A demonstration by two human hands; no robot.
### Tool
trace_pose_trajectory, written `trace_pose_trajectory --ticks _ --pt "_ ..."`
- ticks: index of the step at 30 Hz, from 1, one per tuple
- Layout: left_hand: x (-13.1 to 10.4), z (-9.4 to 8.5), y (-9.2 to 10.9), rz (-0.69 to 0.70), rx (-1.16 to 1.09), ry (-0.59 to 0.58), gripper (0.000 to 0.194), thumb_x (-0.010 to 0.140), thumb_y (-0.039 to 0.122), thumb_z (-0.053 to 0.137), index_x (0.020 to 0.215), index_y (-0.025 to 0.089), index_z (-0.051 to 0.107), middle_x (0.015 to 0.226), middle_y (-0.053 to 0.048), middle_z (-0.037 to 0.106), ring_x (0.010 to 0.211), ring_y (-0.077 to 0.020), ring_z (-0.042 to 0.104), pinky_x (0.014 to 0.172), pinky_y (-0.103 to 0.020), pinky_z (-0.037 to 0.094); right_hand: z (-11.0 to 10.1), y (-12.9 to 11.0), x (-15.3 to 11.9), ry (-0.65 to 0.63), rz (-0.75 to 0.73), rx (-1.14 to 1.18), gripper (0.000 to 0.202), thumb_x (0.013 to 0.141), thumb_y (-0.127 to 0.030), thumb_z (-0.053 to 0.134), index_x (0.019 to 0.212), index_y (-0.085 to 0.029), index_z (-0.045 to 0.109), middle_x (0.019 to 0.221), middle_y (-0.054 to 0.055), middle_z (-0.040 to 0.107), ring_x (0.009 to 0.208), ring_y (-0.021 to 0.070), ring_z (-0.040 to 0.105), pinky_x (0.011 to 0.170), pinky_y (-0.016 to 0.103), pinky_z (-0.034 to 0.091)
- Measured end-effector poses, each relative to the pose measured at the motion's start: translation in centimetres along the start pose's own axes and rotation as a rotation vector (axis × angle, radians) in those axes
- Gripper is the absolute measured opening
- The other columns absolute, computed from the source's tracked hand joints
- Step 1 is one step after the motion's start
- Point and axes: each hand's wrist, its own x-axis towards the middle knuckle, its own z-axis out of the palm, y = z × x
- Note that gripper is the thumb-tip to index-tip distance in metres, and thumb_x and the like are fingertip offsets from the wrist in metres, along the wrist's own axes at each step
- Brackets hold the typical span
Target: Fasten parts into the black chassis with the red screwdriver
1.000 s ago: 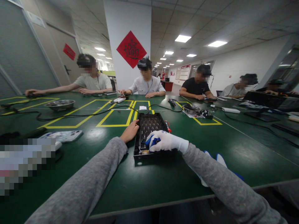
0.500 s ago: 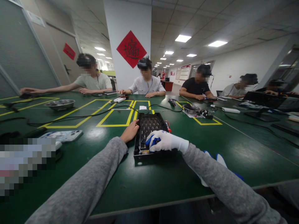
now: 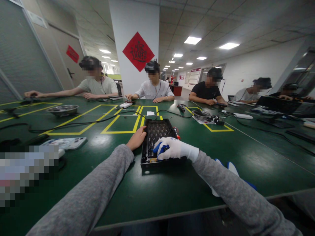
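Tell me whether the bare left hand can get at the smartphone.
Probably yes: green tabletop lies between the left hand and the smartphone, with nothing visibly blocking the way. The hand touches the left wall of the black tray, so it would have to leave that.

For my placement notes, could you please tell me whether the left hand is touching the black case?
Touching: the head view shows the left hand resting against the left side of the black case.

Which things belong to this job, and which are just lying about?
In use:
shallow black rectangular case
bare left hand, touching it
white-gloved right hand, inside it

Apparently lying about:
round silver metal bowl
pale rectangular phone
loose blue-and-white glove
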Motion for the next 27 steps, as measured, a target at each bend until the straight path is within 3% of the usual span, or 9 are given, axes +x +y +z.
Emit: trace_pose_trajectory --ticks 13,21,27 --pt "0.08 -0.01 -0.14 -0.017 -0.008 -0.002 0.048 0.079 0.023 0.034 0.124 0.012 0.044 0.129 -0.011 0.046 0.121 -0.0227 0.04 0.104 -0.04 0.028 0.0 0.19 0.0 -0.007 -0.039 -0.029 0.022 0.064 -0.033 0.067 0.079 -0.017 0.069 0.104 0.003 0.061 0.086 0.0146 0.06 0.074 0.022 0.046" --pt "0.05 -0.01 -0.13 -0.007 -0.013 0.0 0.049 0.079 0.023 0.033 0.125 0.011 0.042 0.128 -0.011 0.047 0.121 -0.0223 0.04 0.105 -0.039 0.027 -0.07 0.41 -0.04 -0.008 0.014 0.001 0.032 0.063 -0.036 0.068 0.089 -0.017 0.067 0.098 0.002 0.063 0.082 0.0142 0.061 0.071 0.022 0.047" --pt "0.1 0.06 -0.25 0.0 0.006 -0.005 0.049 0.079 0.022 0.032 0.125 0.011 0.042 0.129 -0.011 0.046 0.122 -0.0219 0.04 0.105 -0.039 0.027 -0.07 0.1 0.04 -0.015 -0.012 -0.042 0.025 0.065 -0.034 0.067 0.083 -0.016 0.068 0.1 0.003 0.062 0.084 0.014 0.06 0.074 0.021 0.046"
